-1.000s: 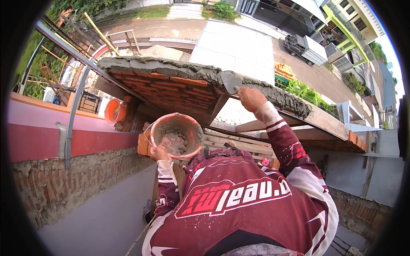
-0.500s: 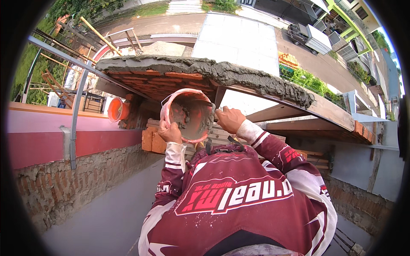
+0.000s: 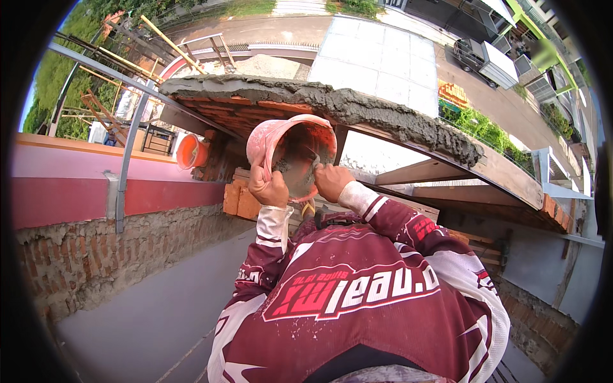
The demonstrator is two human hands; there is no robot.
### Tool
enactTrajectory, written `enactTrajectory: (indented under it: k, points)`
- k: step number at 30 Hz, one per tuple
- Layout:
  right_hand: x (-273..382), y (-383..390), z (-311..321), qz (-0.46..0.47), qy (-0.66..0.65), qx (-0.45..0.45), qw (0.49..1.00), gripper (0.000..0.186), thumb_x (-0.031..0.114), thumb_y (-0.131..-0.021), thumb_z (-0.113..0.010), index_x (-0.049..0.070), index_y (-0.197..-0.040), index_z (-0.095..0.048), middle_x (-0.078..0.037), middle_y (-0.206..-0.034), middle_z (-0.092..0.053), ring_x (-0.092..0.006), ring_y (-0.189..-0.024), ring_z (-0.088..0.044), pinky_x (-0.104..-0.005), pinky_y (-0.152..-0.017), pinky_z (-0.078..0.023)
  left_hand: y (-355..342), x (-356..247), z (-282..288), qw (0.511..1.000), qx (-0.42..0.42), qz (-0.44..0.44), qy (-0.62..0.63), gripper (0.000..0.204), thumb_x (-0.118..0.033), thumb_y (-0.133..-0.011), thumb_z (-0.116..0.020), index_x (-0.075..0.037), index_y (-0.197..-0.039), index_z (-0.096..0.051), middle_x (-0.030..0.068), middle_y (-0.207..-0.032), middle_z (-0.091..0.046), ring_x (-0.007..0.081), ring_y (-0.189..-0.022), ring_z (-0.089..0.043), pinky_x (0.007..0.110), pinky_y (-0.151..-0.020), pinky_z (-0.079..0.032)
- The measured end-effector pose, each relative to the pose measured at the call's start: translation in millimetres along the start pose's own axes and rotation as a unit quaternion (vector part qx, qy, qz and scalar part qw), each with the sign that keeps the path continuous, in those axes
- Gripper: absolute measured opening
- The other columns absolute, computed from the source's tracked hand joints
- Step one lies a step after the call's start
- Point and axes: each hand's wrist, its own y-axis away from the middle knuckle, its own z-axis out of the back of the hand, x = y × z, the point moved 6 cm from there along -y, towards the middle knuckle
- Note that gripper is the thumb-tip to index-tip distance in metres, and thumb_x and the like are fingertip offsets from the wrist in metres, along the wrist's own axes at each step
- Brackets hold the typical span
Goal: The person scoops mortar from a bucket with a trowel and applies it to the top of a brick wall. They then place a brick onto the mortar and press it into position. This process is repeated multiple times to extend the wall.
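Note:
My left hand [image 3: 268,187] is closed on the near-left rim of a pinkish-red bucket [image 3: 262,144]. The bucket is tipped so that its mouth faces me, and wet grey mortar coats its inside. At the mouth's right side, my right hand [image 3: 334,182] grips a mortar-smeared trowel [image 3: 315,163]; its blade reaches into the bucket and is only partly visible. Just beyond the bucket runs a brick wall top [image 3: 223,102] with a thick, rough bed of grey mortar [image 3: 377,113] along it.
An orange bucket [image 3: 191,152] lies tilted at the left, near a metal rail [image 3: 131,153]. Orange bricks [image 3: 241,200] are stacked below my left hand. A wooden board [image 3: 504,175] borders the wall at right. Far below are a street and a parked truck [image 3: 485,62].
The bucket has tipped further, its mouth turning toward me. My right hand has moved slightly left and down, carrying the trowel deeper into it. The view has shifted a little.

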Motion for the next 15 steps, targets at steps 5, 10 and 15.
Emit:
enactTrajectory:
  k: [5, 10, 15]
  points:
    - [4.3, 23.8, 11.4, -0.03, -0.422, 0.257, 0.869, 0.026, 0.026, -0.094, -0.059, 0.001, -0.088, -0.06, -0.005, -0.067, -0.057, -0.012, -0.052, -0.054, -0.0291, -0.048, -0.045, -1.7, -17.8, 9.6, 0.998, 0.045, -0.008, 0.032, 0.03, 0.009, -0.07, -0.047, 0.009, -0.095, -0.065, 0.0191, -0.126, -0.066, 0.0244, -0.107, -0.064, 0.034, -0.094, -0.047]
    - [-41.2, 38.1, 52.3, 0.191, -0.241, -0.071, 0.949, 0.027, 0.031, -0.09, -0.06, 0.006, -0.092, -0.069, -0.014, -0.077, -0.069, -0.0311, -0.067, -0.068, -0.0436, -0.06, -0.052, -12.2, -17.0, 16.1, 1.0, 0.001, -0.02, -0.015, 0.01, 0.009, -0.068, -0.048, 0.007, -0.076, -0.054, 0.0215, -0.123, -0.067, 0.0289, -0.109, -0.065, 0.035, -0.092, -0.047]
    - [-65.2, 51.2, 86.8, 0.061, 0.027, -0.086, 0.994, 0.026, 0.027, -0.091, -0.06, 0.005, -0.105, -0.06, -0.018, -0.081, -0.068, -0.0375, -0.072, -0.068, -0.0482, -0.06, -0.052, -11.0, -22.2, 13.7, 0.994, -0.036, -0.087, -0.052, 0.008, 0.01, -0.068, -0.048, 0.006, -0.073, -0.053, 0.0203, -0.121, -0.068, 0.032, -0.108, -0.066, 0.036, -0.09, -0.049]
